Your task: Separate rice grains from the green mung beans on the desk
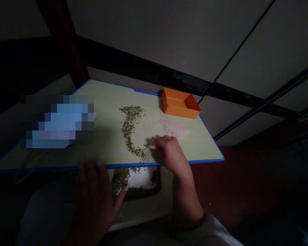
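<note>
My right hand [170, 152] is above the front part of a pale green table [105, 123], its fingers curled together. Blurred streaks show beside its fingertips, and I cannot make out what it holds, if anything. A curved trail of small green beans [128, 128] ends just left of those fingers. Behind the hand lies a small heap of white rice-like grains [176, 128]. My left hand [97, 191] is at the table's front edge, fingers stretched and thumb apart. Its thumb reaches over a white-bottomed container [142, 177] below the edge, with green beans along its sides.
An orange box [183, 106] stands at the table's back right, with no contents visible. A pixelated blue object [61, 123] lies at the left, a thin cable or strap [28, 167] by it. Pale panels [154, 37] rise behind; reddish floor [215, 184] shows right.
</note>
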### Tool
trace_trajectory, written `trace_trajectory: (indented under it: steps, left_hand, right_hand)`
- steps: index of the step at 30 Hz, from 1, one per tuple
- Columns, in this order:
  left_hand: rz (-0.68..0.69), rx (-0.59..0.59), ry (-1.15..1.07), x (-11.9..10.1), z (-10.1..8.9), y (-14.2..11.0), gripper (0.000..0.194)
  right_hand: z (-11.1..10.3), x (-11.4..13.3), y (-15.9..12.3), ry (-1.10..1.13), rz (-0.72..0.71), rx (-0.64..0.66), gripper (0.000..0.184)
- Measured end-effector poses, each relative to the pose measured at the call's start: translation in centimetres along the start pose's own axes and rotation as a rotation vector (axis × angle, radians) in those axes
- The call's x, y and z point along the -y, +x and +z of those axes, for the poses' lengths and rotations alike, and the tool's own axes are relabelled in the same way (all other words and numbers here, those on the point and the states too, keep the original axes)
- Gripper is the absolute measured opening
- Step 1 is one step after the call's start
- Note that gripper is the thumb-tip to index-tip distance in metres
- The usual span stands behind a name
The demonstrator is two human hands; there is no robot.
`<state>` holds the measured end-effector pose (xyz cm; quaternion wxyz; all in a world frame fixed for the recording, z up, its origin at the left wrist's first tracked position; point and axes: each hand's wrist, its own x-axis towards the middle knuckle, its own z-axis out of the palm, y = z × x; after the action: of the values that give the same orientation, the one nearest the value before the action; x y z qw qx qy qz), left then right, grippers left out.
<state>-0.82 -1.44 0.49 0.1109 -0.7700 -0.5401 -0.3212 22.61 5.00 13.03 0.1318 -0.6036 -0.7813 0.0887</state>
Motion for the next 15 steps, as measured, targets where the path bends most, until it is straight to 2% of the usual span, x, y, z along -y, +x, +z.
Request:
trace_trajectory:
  steps: [6, 15]
  left_hand:
    - [-0.016, 0.021, 0.001, 0.0, 0.0, -0.1, 0.102]
    - [0.003, -0.043, -0.012, -0.3, -0.1, 0.3, 0.095]
  right_hand:
    - [0.2, 0.4, 0.2, -0.040, 0.006, -0.006, 0.021]
    - [0.0, 1.4, 0.1, -0.014, -0.082, 0.018, 0.019]
